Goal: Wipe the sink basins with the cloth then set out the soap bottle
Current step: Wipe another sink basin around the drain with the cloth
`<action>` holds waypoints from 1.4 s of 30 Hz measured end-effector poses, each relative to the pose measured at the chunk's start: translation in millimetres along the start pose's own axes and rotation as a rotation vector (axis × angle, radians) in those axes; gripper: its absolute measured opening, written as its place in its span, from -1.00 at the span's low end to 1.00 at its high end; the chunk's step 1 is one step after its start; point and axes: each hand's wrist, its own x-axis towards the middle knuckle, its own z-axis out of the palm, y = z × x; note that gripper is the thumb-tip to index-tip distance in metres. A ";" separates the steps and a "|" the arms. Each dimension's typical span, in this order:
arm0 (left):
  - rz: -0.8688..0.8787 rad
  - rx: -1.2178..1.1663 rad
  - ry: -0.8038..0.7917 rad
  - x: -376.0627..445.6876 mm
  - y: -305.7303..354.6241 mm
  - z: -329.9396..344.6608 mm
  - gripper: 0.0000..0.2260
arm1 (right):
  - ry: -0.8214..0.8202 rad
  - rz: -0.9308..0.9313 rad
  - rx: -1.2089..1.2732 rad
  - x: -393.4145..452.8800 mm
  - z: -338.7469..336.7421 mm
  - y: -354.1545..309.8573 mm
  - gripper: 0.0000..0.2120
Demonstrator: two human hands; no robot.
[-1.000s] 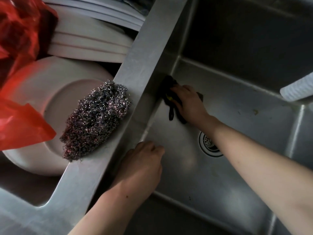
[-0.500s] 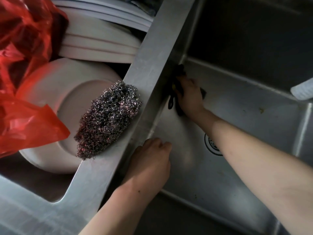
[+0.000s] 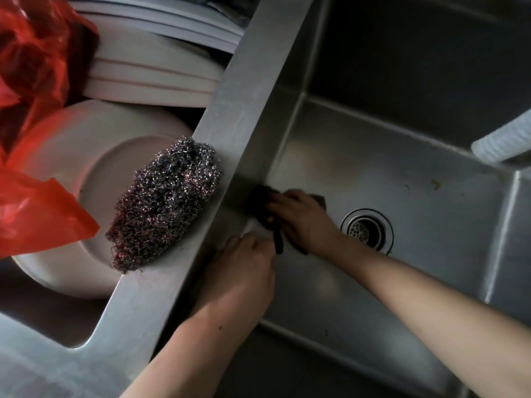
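The left hand (image 3: pixel 241 271) is nearest, resting against the wall of the right basin (image 3: pixel 402 179) just below the divider (image 3: pixel 258 90). Its fingers curl loosely against the steel and hold nothing. Just beyond, almost touching it, the right hand (image 3: pixel 301 219) presses the dark cloth (image 3: pixel 260 198) flat into the corner where the basin floor meets the divider wall. Its fingers are spread over the cloth rather than wrapped round it, and a tail of the fabric hangs out between the two hands. The drain (image 3: pixel 366 229) sits close by on the right of that hand.

On the divider lies a steel scourer (image 3: pixel 165 202), overhanging the left basin, where white plates (image 3: pixel 94 179) are stacked under a red bag (image 3: pixel 37 116). Further off, a white ribbed hose (image 3: pixel 502 142) pokes in from the right. No soap bottle is visible.

Judging by this, the wiping is only partly done: the left basin is full of dishes and untouched.

Risks from here:
- A broad stroke up the wall could nudge the scourer off onto the plates.
- The loose tail of cloth might drag toward the drain and snag there.
- Specks on the far floor near the hose could be missed if the wiping stays in this corner.
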 end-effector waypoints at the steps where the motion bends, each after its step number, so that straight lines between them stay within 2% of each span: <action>1: 0.001 0.005 -0.006 -0.4 0.8 -0.2 -0.77 | 0.037 0.060 -0.017 9.9 -4.4 12.2 -0.71; 6: 0.001 -0.005 0.003 -0.5 1.0 -2.6 -0.81 | 0.167 0.467 -0.065 92.3 -38.3 98.1 -0.64; 9: 0.014 -0.010 0.018 -1.7 2.7 -5.6 -0.82 | 0.161 0.539 -0.062 124.9 -46.2 115.9 -0.57; 14: 0.017 -0.031 0.053 -0.6 1.1 -3.6 -0.83 | 0.178 0.547 -0.035 104.5 -30.1 80.1 -0.60; 21: 0.090 -0.029 0.151 -20.4 -4.7 -1.9 -0.84 | 0.179 0.376 0.096 39.5 -13.2 -17.4 -0.69; 24: 0.128 -0.059 0.170 -39.9 -1.4 -6.6 -0.81 | 0.042 0.249 0.172 1.0 -3.5 -61.1 -0.70; 27: 0.199 -0.053 0.184 -55.0 1.5 -16.7 -0.78 | -0.212 0.130 0.271 -35.0 -8.8 -104.1 -0.73; 29: 0.235 0.000 0.171 -61.8 0.5 -23.7 -0.73 | -0.216 -0.059 0.423 -57.8 -3.7 -123.7 -0.80; 31: 0.253 0.067 0.181 -70.4 -1.5 -31.0 -0.73 | -0.270 -0.183 0.378 -71.2 9.8 -127.7 -0.80; 35: 0.323 0.113 0.235 -92.9 -12.5 -45.6 -0.77 | -0.412 -0.164 0.231 -65.7 14.7 -110.6 -0.59; 38: 0.399 0.097 0.267 -105.4 -23.2 -49.7 -0.74 | -0.345 -0.122 0.117 -48.1 1.0 -100.9 -0.53; 42: 0.456 0.108 0.274 -108.8 -32.1 -45.5 -0.79 | -0.280 -0.045 0.040 -39.1 2.4 -95.8 -0.55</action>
